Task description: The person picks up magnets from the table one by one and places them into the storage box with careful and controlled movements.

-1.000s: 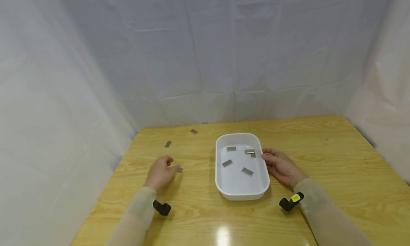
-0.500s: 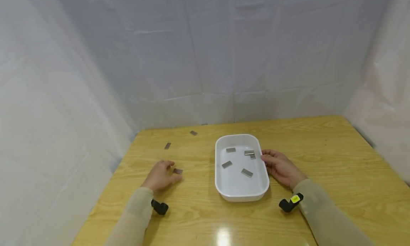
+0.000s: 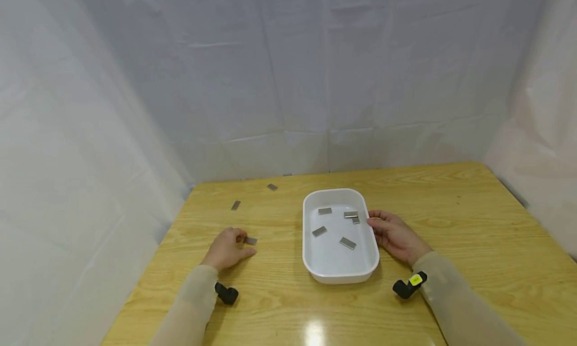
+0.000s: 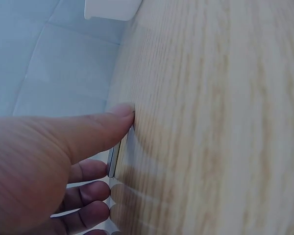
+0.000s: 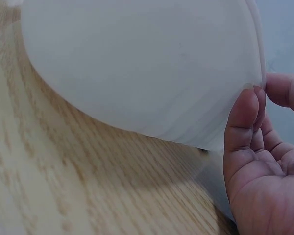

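In the head view my left hand (image 3: pixel 227 248) is low over the table, thumb and fingers spread around a small flat metal plate (image 3: pixel 250 241). The left wrist view shows fingertips beside the plate's edge (image 4: pixel 114 159), while the thumb reaches past it to the wood; no pinch is visible. My right hand (image 3: pixel 396 236) holds the right rim of a white plastic tray (image 3: pixel 340 276). Seen from the right wrist, its thumb (image 5: pixel 242 115) lies against the tray's outer wall (image 5: pixel 142 68) and the index finger meets the rim. Several similar plates, among them one plate (image 3: pixel 347 243), lie inside the tray.
Two more metal plates lie farther back on the wooden table (image 3: pixel 279 296): one plate (image 3: pixel 236 205) at the left and another plate (image 3: pixel 272 187) near the back edge. White sheeting (image 3: pixel 297 80) hangs behind the table and at both sides.
The left thumb has drawn back toward me off the plate, baring more of it, and the fingers have come to its far left end. The right hand and tray look unmoved.
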A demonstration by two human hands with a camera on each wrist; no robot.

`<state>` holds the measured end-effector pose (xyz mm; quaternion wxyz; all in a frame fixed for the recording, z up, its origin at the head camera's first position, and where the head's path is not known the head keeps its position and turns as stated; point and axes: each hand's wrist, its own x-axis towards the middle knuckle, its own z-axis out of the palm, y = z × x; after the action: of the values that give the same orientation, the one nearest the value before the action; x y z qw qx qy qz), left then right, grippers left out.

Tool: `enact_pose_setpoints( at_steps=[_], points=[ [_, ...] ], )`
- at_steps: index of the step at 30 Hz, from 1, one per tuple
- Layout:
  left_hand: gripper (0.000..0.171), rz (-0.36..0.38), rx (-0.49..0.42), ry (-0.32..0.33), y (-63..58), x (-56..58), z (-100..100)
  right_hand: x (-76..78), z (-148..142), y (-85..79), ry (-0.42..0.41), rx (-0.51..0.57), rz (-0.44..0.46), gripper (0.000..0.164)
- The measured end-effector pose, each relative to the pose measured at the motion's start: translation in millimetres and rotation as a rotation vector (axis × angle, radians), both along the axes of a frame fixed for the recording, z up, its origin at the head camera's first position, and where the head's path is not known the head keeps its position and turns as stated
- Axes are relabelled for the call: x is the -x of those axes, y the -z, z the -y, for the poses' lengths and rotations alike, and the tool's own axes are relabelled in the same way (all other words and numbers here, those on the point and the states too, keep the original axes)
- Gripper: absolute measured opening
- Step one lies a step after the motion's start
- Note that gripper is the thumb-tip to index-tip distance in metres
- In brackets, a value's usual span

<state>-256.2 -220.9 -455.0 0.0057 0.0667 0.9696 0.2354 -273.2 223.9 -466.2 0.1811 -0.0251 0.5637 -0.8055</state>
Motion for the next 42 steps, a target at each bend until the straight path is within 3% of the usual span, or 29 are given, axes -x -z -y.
enact_pose_setpoints(
  at_steps=[8, 16, 26, 42],
  points=[
    [0.043, -0.052, 0.028, -0.001, 3.4, 3.7, -0.7, -0.5, 0.0, -1.7, 0.005, -0.012, 0.003, 0.046],
    [0.020, -0.058, 0.010, -0.044, 3.6, 1.8, -2.5, -0.5, 0.8, 0.6, -0.002, 0.002, 0.008, 0.042],
    [0.017, -0.093, 0.030, -0.043, 2.8, 4.1, -11.1, -1.5, 1.0, -0.7, 0.004, 0.004, 0.008, 0.038],
    [0.016, -0.080, 0.012, -0.017, -2.0, 12.6, -52.0, -2.2, 1.4, -1.9, 0.006, -0.004, 0.004, 0.039]
  ],
)
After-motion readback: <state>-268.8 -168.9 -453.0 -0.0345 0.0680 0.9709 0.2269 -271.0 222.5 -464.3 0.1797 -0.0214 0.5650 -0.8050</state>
